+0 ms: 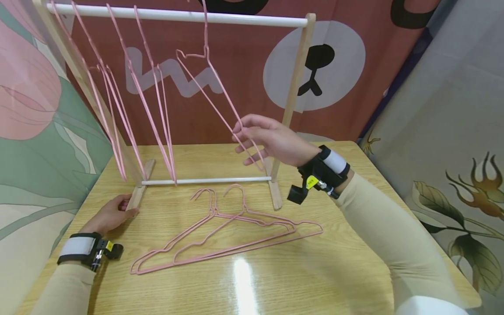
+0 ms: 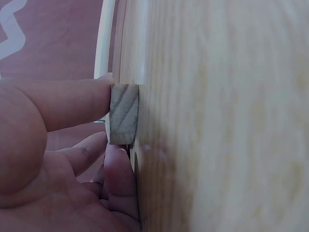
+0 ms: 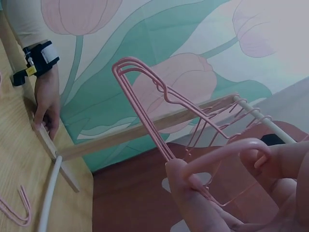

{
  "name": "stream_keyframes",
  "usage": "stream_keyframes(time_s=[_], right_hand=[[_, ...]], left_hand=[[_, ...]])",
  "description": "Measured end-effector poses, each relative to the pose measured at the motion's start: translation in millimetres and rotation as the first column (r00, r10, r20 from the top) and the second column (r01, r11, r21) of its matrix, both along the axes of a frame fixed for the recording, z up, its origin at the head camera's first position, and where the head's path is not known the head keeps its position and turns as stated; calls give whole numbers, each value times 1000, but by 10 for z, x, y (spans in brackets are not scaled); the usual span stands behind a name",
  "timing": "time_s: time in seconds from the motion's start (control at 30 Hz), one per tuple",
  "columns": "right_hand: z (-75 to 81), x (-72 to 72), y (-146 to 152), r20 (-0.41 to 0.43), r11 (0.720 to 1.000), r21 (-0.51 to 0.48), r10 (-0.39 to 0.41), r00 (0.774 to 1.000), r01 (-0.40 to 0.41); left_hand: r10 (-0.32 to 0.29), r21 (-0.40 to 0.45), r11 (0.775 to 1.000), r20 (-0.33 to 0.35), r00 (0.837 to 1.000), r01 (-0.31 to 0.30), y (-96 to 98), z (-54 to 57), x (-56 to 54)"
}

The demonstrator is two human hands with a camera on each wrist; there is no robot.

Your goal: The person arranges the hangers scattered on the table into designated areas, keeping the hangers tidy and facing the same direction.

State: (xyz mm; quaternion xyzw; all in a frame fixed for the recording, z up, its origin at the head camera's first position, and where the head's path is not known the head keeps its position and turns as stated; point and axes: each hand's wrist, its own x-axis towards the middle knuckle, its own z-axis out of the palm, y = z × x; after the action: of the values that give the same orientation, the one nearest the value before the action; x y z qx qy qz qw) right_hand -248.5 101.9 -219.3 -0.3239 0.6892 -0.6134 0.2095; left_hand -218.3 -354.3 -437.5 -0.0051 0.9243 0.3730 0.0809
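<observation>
Hangers (image 1: 197,258) looking smooth, plastic-coated, faintly glossy. Rack posts (image 1: 294,87) showing pale matt wood; foot end (image 2: 124,115) showing coarser grain. White rail (image 1: 252,18) looking smooth, semi-gloss. Desk (image 1: 315,271) showing wood-grain finish, reflecting light. Red backdrop (image 1: 342,123) looking like matt printed cloth. Sleeves (image 1: 378,223) appearing smooth, matt fabric.

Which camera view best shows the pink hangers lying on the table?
Head view: it frames the lying hangers whole. The right wrist view catches only parts, mainly hooks; the left wrist view shows none.

head view faces forward-down; close wrist views share the rack foot (image 2: 124,115).
</observation>
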Motion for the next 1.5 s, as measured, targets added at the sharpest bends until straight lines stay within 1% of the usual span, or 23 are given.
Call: stream_keyframes(time_s=[0.23, 0.5, 0.63, 0.93, 1.23, 1.5], right_hand=[[65, 8, -126, 27, 1000, 1, -11, 1000, 11], [72, 9, -253, 40, 999, 13, -30, 999, 30], [60, 10, -309, 49, 999, 19, -43, 998, 42], [29, 12, -388, 66, 999, 29, -42, 997, 40], [-25, 6, -430, 86, 997, 51, -58, 995, 54], [-68, 6, -461, 73, 995, 82, -67, 995, 61]], left_hand=[[-5, -11, 1000, -8, 1000, 5, -7, -9, -9], [-4, -8, 1000, -5, 1000, 4, -7, 3, -18], [-3, -17, 1000, 5, 1000, 4, -5, 14, -16], [-10, -21, 1000, 5, 1000, 10, -1, 12, 4], [-6, -29, 1000, 6, 1000, 6, -8, 7, -8], [-2, -20, 1000, 10, 1000, 2, -5, -10, -2]])
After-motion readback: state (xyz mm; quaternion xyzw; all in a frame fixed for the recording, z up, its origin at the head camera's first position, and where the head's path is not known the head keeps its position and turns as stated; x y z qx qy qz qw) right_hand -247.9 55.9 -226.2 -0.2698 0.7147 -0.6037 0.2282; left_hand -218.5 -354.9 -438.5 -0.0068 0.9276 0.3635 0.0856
